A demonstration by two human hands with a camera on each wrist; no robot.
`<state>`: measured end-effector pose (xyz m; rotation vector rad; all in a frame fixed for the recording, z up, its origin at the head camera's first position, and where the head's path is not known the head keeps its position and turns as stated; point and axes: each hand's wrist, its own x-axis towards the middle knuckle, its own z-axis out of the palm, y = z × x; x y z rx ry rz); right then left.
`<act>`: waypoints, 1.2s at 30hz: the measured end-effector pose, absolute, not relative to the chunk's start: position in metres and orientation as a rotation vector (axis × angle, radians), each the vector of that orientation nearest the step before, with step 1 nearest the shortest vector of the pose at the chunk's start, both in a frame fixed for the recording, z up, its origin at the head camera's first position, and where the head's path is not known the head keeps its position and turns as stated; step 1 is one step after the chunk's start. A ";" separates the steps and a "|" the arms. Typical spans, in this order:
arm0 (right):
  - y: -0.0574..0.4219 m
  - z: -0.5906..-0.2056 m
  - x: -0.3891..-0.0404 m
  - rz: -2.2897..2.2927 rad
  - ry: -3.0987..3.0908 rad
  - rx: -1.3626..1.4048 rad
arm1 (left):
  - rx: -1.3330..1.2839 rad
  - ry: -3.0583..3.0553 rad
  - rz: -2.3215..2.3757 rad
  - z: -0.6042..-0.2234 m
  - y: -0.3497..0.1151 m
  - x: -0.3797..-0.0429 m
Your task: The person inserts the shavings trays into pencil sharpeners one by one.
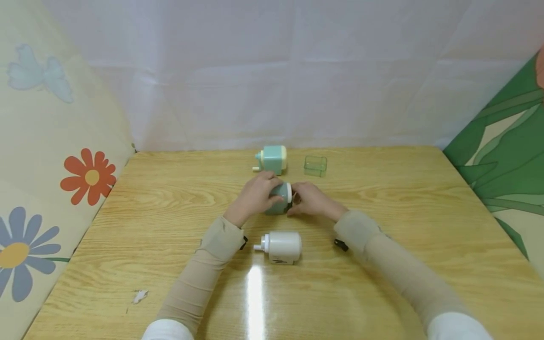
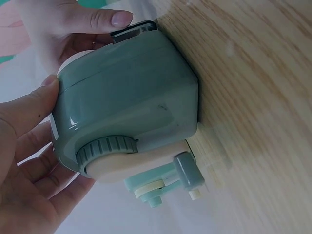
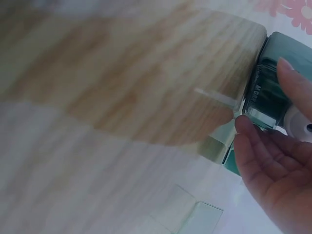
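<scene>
The tabletop (image 1: 403, 198) is light wood-grain with a glossy finish; a strip of glare runs down its near half. A creased white sheet (image 1: 361, 71) stands behind it. A cream panel (image 1: 89, 118) with printed flowers and a butterfly closes the left side; a panel with green leaf shapes (image 1: 510, 156) closes the right.

The grey-green sharpener (image 2: 126, 87) is at mid-tabletop, between the hands. The left hand (image 1: 257, 191) grips its body, thumb on one side and fingers around the other. The right hand (image 1: 312, 200) pinches the dark drawer (image 3: 267, 95) at its end. A pale green sharpener (image 1: 273, 158) stands behind, with a clear green bin (image 1: 315, 165) to its right. A white sharpener (image 1: 284, 245) stands nearer the person, between the forearms.

In the head view, the left hand covers the crank (image 2: 122, 166) of the held unit; the left wrist view exposes it. Lettering on the drawer is partly covered by the right thumb and only partly legible. The right wrist view cuts off the held unit and the right hand at the frame edge. A small white patch (image 1: 140, 296) at near left cannot be identified.
</scene>
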<state>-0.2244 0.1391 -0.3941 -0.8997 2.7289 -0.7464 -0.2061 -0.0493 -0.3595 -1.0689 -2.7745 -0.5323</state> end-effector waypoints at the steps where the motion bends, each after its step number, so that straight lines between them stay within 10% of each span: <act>1: 0.139 -0.394 -0.224 -0.751 2.727 -0.894 | -1.069 -2.774 -0.534 -0.360 -0.049 -0.206; 36: 0.134 -0.402 -0.239 -1.006 2.472 -0.764 | -1.088 -2.743 -0.590 -0.361 -0.050 -0.207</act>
